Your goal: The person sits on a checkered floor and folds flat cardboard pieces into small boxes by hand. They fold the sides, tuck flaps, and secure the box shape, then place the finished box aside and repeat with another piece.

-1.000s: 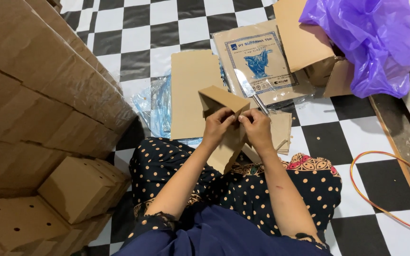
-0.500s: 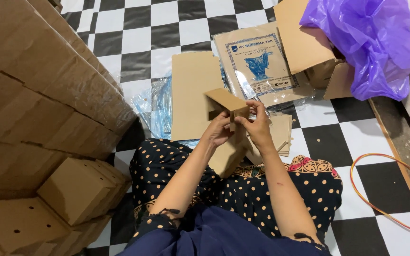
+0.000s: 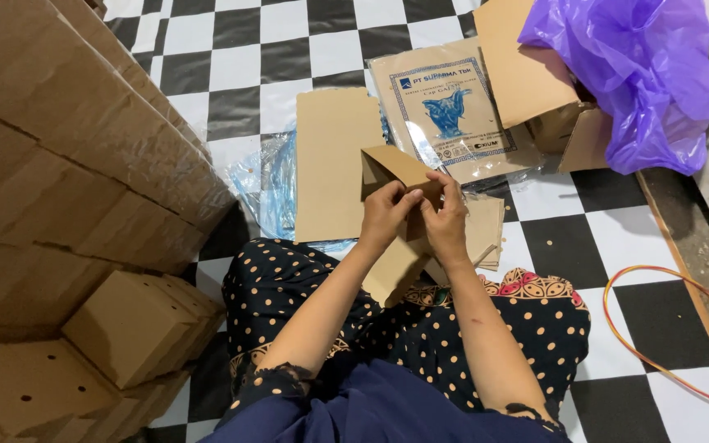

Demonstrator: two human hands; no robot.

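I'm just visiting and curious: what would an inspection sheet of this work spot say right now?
Surface: black-and-white checkered floor; the person sits on it.
Job's things: small cardboard piece, partly folded, held above the lap.
Clutter: flat cardboard sheet, clear plastic wrap, printed packet, purple plastic bag over an open box.
Grippers: left hand and right hand both grip the piece.
Cables: orange-yellow cable looped at right.
Surroundings: stacked cardboard boxes at left.

Black-and-white checked floor (image 3: 289, 61). On it: flat cardboard sheet (image 3: 334, 160), printed packet (image 3: 449, 115), purple plastic bag (image 3: 633, 74), orange cable (image 3: 666, 328), maybe clear plastic wrap (image 3: 268, 184), stacked cardboard boxes (image 3: 67, 180).
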